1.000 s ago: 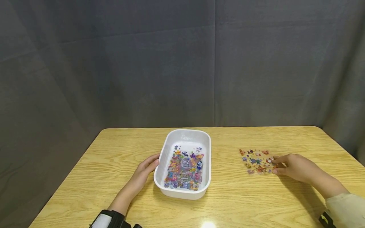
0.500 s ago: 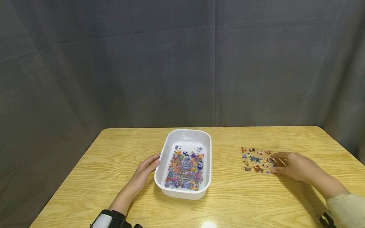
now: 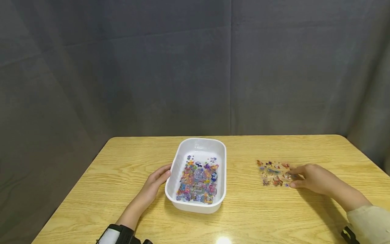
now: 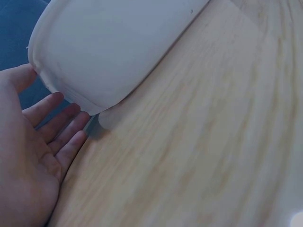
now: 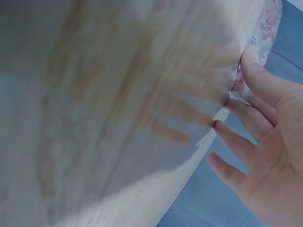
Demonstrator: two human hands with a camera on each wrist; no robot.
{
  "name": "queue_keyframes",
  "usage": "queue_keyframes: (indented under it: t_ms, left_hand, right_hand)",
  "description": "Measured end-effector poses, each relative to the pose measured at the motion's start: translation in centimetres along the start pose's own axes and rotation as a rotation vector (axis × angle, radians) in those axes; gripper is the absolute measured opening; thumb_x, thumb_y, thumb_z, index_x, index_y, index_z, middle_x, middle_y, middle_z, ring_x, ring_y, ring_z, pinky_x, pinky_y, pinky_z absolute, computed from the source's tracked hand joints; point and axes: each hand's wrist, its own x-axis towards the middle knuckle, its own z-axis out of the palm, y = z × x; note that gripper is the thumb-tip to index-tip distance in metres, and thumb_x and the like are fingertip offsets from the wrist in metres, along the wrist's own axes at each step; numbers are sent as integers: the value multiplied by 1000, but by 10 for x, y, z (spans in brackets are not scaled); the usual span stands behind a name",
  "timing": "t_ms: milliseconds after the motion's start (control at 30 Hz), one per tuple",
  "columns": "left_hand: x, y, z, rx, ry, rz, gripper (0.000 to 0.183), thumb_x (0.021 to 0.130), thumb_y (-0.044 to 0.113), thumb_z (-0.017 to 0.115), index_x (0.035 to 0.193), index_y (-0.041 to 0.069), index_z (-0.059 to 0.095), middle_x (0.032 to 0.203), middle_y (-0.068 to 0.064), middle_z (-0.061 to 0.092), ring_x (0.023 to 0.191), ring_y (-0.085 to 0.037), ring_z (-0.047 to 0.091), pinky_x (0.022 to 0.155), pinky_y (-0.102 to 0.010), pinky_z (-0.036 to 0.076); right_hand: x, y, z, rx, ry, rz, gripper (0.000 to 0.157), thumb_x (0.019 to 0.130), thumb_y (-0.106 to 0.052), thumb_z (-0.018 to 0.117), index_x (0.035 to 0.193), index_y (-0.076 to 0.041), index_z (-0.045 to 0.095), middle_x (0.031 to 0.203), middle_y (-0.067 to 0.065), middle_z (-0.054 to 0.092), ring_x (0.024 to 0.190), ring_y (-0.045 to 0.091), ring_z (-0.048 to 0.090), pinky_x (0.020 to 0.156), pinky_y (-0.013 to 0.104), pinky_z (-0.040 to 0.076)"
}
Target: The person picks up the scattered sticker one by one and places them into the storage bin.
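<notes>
A white rectangular plastic tub (image 3: 223, 169) stands near the middle of the wooden table. Inside lie several clear sticker sheets (image 3: 198, 183) printed with small bright figures. My left hand (image 3: 152, 184) touches the tub's left side; in the left wrist view its fingers (image 4: 71, 125) reach along the outer wall, thumb at the rim. To the right, my right hand (image 3: 313, 178) pinches the edge of a clear sticker sheet (image 3: 277, 181) with small cartoon figures. The right wrist view shows the thumb (image 5: 255, 71) against that sheet (image 5: 271, 23), most of which is out of frame there.
The wooden table (image 3: 243, 217) has rounded far corners and ends at a grey curtain (image 3: 182, 84). A bright light reflection (image 3: 223, 240) shows near the front edge. Black straps and cameras sit on both wrists (image 3: 120, 234).
The sticker sheet in my right hand has shifted slightly and tilted, its figures looking flattened at the middle now. The right hand has barely moved; the left hand and the tub stay in place.
</notes>
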Motion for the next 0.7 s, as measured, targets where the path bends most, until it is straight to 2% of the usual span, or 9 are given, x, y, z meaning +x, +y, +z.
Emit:
queue_keyframes:
  t_ms: [67,100,167,200,300,367,433,567,700]
  left_hand:
    - [0,0,0,-2,4,-2,49,104,25,46,145,-1,45,147,-20,46,137,-38,39,115,-59,22]
    - [0,0,0,-2,5,-4,49,104,25,46,146,-1,45,148,-20,46,137,-38,39,115,-59,21]
    - [0,0,0,-2,4,-7,49,104,25,46,146,-1,45,148,-20,45,138,-38,38,115,-59,21]
    - [0,0,0,-2,3,-8,49,104,26,46,146,-1,45,148,-20,45,138,-38,38,115,-60,21]
    - [0,-1,-1,-1,-2,-8,49,105,26,46,146,0,45,148,-20,45,138,-38,38,115,-60,20]
    - [0,-1,-1,-3,-4,-5,48,105,26,45,146,0,45,148,-20,45,138,-38,38,115,-60,20]
    - [0,-1,-1,-3,-5,-1,48,105,26,45,146,0,45,148,-19,45,138,-38,39,115,-59,21]
    - [0,0,0,1,-5,4,49,105,26,45,145,-1,45,148,-20,45,138,-38,38,116,-58,21]
    - [0,-1,-1,8,-5,-5,49,105,27,46,146,1,45,148,-19,45,138,-38,39,115,-59,21]
  right_hand:
    - [0,-2,0,-7,5,-5,46,82,-33,78,114,1,73,119,30,64,96,38,67,75,52,55]
    - [0,-3,0,-8,7,-3,44,82,-32,78,113,0,73,117,28,66,86,32,68,70,47,54]
    - [0,-5,-1,3,-3,21,41,84,-31,78,112,-2,74,107,25,70,65,18,59,58,36,48]
    - [0,-5,-2,9,-6,31,41,84,-30,77,113,-1,74,102,23,71,60,15,53,55,33,43]
    - [-1,-8,-4,31,-4,63,42,86,-31,76,114,0,72,98,20,71,56,12,40,54,30,34]
    - [-1,-9,-5,32,10,73,43,87,-33,76,114,0,72,95,16,71,59,13,43,56,31,36]
    - [-2,-9,-6,28,33,62,44,87,-34,76,114,0,72,105,19,71,68,18,56,60,37,45]
    - [-3,-8,-5,-13,86,20,28,89,-25,74,108,-5,75,107,20,71,83,29,68,69,48,54]
    - [-2,-8,-3,-44,112,6,20,89,-19,74,105,-8,76,106,22,71,77,24,68,65,43,52]
